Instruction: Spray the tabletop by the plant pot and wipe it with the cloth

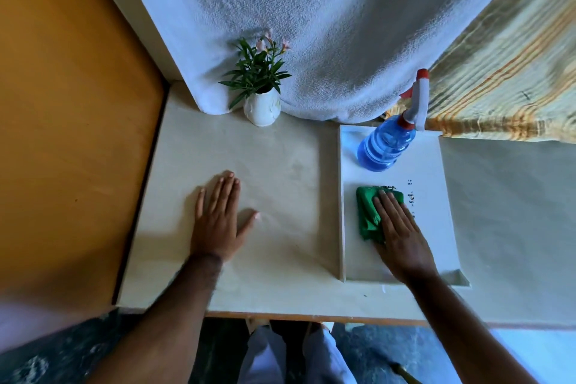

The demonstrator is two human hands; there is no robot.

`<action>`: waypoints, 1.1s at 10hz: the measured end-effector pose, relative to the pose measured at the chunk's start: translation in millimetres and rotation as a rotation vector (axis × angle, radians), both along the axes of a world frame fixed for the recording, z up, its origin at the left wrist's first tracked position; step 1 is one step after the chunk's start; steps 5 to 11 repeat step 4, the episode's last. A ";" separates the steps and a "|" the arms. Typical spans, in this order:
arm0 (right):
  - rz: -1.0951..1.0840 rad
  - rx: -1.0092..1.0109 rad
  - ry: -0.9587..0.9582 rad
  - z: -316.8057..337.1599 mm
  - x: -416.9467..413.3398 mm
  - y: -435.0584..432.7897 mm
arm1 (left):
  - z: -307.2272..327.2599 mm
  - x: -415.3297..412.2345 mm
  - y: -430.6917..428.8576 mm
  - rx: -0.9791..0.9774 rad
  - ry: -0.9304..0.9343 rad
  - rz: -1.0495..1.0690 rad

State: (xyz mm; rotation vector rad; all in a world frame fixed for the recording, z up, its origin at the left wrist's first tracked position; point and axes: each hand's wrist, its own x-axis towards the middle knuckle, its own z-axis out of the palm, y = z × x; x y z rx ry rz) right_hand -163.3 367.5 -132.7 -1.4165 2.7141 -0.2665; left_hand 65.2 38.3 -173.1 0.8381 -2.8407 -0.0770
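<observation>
A white plant pot [261, 109] with green leaves and pink flowers stands at the back of the pale tabletop [249, 150]. My left hand [219, 218] lies flat on the tabletop in front of the pot, fingers spread, holding nothing. To the right a white tray [436, 184] carries a blue spray bottle [386, 143] with a white and red trigger head. My right hand [400, 234] presses flat on a crumpled green cloth [369, 215] lying in the tray, near some dark specks [411, 196].
A white towel [327, 25] hangs behind the pot and the bottle. A striped fabric [505, 78] hangs at the back right. An orange-brown floor [62, 119] lies left of the table. My legs show below the table's front edge [296, 316].
</observation>
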 end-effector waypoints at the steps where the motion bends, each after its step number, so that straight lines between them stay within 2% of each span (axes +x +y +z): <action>1: -0.009 0.086 0.025 -4.1 6.2 -0.2 | 0.4 -0.2 1.3 -0.022 -0.008 -0.008; 3: 0.012 0.174 -0.022 14.3 8.2 1.4 | 9.6 -1.6 2.8 0.024 -0.112 -0.015; 4: 0.054 0.102 0.006 34.5 10.4 -10.8 | 23.2 -7.5 6.8 0.128 -0.147 -0.043; 11: 0.054 0.102 0.006 34.5 10.4 -10.8 | 23.2 -7.5 6.8 0.128 -0.147 -0.043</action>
